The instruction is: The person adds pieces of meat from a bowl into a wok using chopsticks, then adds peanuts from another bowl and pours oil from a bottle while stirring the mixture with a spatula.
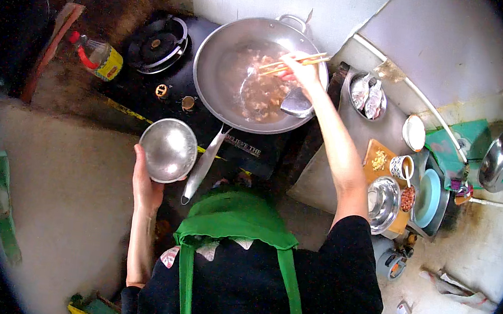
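Note:
My left hand (147,183) holds a round metal bowl (168,149) from below, left of the wok's long handle. The bowl looks bare inside. With my right hand (301,71) I grip a pair of wooden chopsticks (270,69) above a large wok (209,72). Small brownish pieces, seemingly meat (256,97), lie in cloudy liquid in the wok. The chopstick tips point left over this liquid. Beneath my right wrist, the metal blade of a spatula (298,102) rests inside the wok's right side; its handle is hidden.
Left on the black gas stove are a second burner (156,44) and a plastic bottle with a red cap (100,59). To the right stand a dish with two fish (367,95), a cutting board with chopped bits (379,159), a patterned cup (401,166) and a steel basin (382,204).

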`<action>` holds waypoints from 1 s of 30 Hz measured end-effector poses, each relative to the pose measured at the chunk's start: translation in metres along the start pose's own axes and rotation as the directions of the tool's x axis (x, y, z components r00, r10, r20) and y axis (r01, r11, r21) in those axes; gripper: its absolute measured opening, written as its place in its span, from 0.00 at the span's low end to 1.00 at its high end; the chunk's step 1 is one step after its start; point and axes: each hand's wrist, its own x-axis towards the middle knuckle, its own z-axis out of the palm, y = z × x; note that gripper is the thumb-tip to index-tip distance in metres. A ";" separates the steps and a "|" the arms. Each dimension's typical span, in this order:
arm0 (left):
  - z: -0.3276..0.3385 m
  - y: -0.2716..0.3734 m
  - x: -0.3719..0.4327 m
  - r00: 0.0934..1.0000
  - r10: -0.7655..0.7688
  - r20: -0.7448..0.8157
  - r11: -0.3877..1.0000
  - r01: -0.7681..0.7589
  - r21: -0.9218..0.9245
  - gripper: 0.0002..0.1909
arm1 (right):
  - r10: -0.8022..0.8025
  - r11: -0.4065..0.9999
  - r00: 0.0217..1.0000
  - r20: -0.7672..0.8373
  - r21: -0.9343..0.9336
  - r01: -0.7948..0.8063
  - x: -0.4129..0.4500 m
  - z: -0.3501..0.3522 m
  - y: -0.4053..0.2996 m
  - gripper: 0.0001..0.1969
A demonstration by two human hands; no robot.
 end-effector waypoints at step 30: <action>0.185 -0.128 -0.089 0.567 -0.499 0.656 0.863 0.257 0.435 0.25 | -0.141 0.925 0.479 -0.866 0.057 0.375 -0.455 -0.066 -0.003 0.13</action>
